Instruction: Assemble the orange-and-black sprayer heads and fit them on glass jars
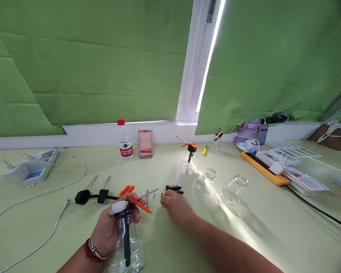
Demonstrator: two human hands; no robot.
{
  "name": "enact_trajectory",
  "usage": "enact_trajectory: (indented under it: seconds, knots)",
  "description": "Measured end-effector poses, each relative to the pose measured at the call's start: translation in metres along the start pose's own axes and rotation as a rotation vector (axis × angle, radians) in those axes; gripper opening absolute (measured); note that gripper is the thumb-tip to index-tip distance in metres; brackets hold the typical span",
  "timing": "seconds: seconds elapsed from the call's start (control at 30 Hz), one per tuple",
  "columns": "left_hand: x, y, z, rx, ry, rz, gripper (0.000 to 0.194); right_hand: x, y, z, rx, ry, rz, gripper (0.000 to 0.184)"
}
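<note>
In my left hand (pixel 109 223) is a clear bottle (pixel 135 242), fingers wrapped round its neck. It wears a black head with an orange lever (pixel 140 206) and a thin metal spout (pixel 149 193); a black tube (pixel 126 239) hangs inside. My right hand (pixel 176 206) is low over the table, fingertips bunched beside tiny brass-coloured pieces (pixel 161 195). Whatever those fingertips hold is hidden. Just behind it lie black ribbed parts (pixel 174 188). Close to my left hand are orange levers (pixel 126 190), metal rods (pixel 147 199) and two black heads with metal spouts (pixel 103 196).
Two clear bottles (pixel 234 191) (pixel 205 184) stand right of my right hand. Behind them is another bottle with an orange-and-black head (pixel 191 147). A water bottle (pixel 125 142) and pink box (pixel 145 144) stand at the back. White cables (pixel 57 189) cross the left; an orange-edged case (pixel 263 168) lies right.
</note>
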State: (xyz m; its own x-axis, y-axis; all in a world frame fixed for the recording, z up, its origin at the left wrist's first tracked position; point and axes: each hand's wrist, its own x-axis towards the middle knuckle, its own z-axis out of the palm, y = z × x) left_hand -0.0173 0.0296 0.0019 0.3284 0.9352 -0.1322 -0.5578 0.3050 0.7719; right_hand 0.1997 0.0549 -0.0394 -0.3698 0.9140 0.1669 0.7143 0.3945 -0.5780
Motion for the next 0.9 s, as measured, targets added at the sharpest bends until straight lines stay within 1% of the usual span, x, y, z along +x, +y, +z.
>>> enact_trajectory:
  seconds: [0.1, 0.27, 0.4, 0.53, 0.63, 0.67, 0.7, 0.77, 0.8, 0.83, 0.87, 0.9]
  knots:
    - [0.0, 0.002, 0.002, 0.0, 0.016, 0.002, 0.018, 0.002, -0.001, 0.008, -0.208, -0.035, 0.006, 0.016]
    - [0.0, 0.002, 0.004, 0.002, 0.025, 0.008, 0.019, 0.006, -0.002, 0.011, -0.295, 0.008, 0.034, 0.011]
    - [0.0, 0.002, 0.003, -0.006, 0.054, 0.007, 0.022, 0.006, -0.004, 0.004, -0.268, 0.024, 0.059, 0.011]
    - [0.001, 0.004, 0.003, -0.002, 0.099, 0.013, 0.024, 0.001, -0.008, -0.006, -0.14, 0.07, 0.073, 0.017]
    - [0.001, 0.005, 0.004, -0.018, 0.133, 0.046, 0.023, -0.006, -0.014, -0.012, 0.081, 0.122, 0.088, 0.015]
    - [0.001, 0.005, 0.004, -0.029, 0.146, 0.056, 0.022, -0.009, -0.016, -0.014, 0.209, 0.095, 0.114, 0.016]
    - [0.002, 0.005, 0.003, -0.043, 0.158, 0.061, 0.022, -0.011, -0.018, -0.017, 0.373, 0.041, 0.156, 0.02]
    - [0.002, 0.005, 0.003, -0.076, 0.186, 0.074, 0.021, -0.014, -0.021, -0.024, 0.764, -0.06, 0.26, 0.03]
    - [0.003, 0.005, 0.002, -0.091, 0.202, 0.082, 0.02, -0.014, -0.022, -0.029, 0.95, -0.083, 0.302, 0.036]
    - [0.003, 0.005, 0.002, -0.106, 0.218, 0.088, 0.02, -0.014, -0.022, -0.034, 1.096, -0.078, 0.324, 0.04]
    - [0.004, 0.004, 0.002, -0.12, 0.232, 0.09, 0.02, -0.013, -0.021, -0.039, 1.187, -0.073, 0.323, 0.042]
    - [0.004, 0.004, 0.001, -0.13, 0.244, 0.086, 0.02, -0.012, -0.019, -0.044, 1.227, -0.127, 0.31, 0.043]
